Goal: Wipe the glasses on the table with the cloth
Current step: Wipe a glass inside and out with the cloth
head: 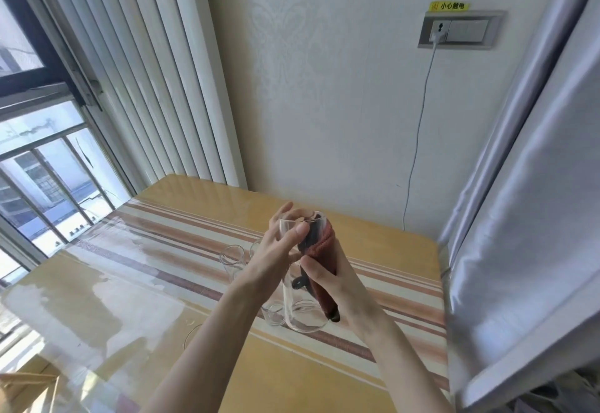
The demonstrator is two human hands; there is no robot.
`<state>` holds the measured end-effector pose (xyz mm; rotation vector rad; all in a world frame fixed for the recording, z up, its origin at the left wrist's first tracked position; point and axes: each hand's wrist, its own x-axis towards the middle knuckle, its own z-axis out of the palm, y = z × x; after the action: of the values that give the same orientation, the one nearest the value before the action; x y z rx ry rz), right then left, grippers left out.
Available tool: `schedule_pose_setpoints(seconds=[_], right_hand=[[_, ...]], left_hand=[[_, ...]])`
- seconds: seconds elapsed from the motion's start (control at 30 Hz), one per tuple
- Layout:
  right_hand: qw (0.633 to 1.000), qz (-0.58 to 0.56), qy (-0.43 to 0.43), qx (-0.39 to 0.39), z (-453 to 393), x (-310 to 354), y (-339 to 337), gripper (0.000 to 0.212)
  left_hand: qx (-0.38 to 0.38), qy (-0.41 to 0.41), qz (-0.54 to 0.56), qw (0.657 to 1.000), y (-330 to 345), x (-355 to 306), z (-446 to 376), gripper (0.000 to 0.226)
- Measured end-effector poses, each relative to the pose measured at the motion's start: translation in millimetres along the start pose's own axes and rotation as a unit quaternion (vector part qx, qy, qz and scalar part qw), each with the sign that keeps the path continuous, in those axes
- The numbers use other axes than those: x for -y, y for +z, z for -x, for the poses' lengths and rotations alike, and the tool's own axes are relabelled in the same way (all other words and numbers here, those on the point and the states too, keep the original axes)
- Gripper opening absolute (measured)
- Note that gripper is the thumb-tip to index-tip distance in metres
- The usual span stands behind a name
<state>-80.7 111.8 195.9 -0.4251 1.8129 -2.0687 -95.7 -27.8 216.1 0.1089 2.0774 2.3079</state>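
While both hands hold it up over the middle of the table (130,299), a tall clear glass (300,282) stands roughly upright in the air, its mouth at the top and its thick base at the bottom. A reddish-brown cloth (324,250) is draped over the right side of its rim; part of it hangs down the outside of the glass, and a darker part shows through the wall inside. The left hand (279,250) grips the glass near the rim, thumb on the near side and fingers round the far side. The right hand (334,286) grasps the cloth against the right wall of the glass, its thumb pressed on the near face and the cloth's lower end poking out below the palm.

Other clear glasses stand on the table, just beyond and below the held one: one (232,258) to the left of the left wrist, a second (255,247) partly hidden behind the left hand, a third (274,313) low beside the held glass's base. A curved glass rim (191,334) shows left of the left forearm.

The table has a yellow top with a striped runner under a glossy clear cover. To the left is a window with bars and white vertical blinds; on the far wall a socket (461,29) holds a plug with a white cable hanging down. A grey curtain (519,185) hangs on the right.
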Motion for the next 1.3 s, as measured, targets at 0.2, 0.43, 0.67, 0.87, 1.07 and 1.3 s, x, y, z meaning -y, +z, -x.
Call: schedule_pose_setpoints(seconds=[0.2,0.43,0.67,0.87,1.07,1.3], right_hand=[[1.000,0.008,0.007,-0.019,2.6,-10.2,1.4,0.053],[0.999,0.045,0.024,-0.009,6.9,-27.6,-2.4,0.062],[0.893,0.385,-0.042,-0.231,12.9,-22.1,-3.9,0.089],[0.820,0.511,-0.124,-0.225,10.7,-20.3,-8.4,0.104],[0.965,0.252,-0.017,-0.075,-9.5,16.9,-28.3,0.106],[0.991,0.096,0.083,0.030,-8.8,10.2,-40.1,0.077]], left_hand=[[-0.063,-0.032,-0.011,0.997,2.4,15.9,-0.6,0.086],[-0.092,-0.063,0.056,0.992,6.8,22.5,-7.6,0.078],[-0.164,-0.082,-0.043,0.982,20.1,8.1,-9.6,0.079],[-0.193,-0.087,-0.078,0.974,29.9,1.0,-20.3,0.070],[-0.083,-0.054,0.024,0.995,15.8,10.8,-17.8,0.075],[-0.051,-0.004,0.111,0.992,1.4,4.2,-31.6,0.105]])
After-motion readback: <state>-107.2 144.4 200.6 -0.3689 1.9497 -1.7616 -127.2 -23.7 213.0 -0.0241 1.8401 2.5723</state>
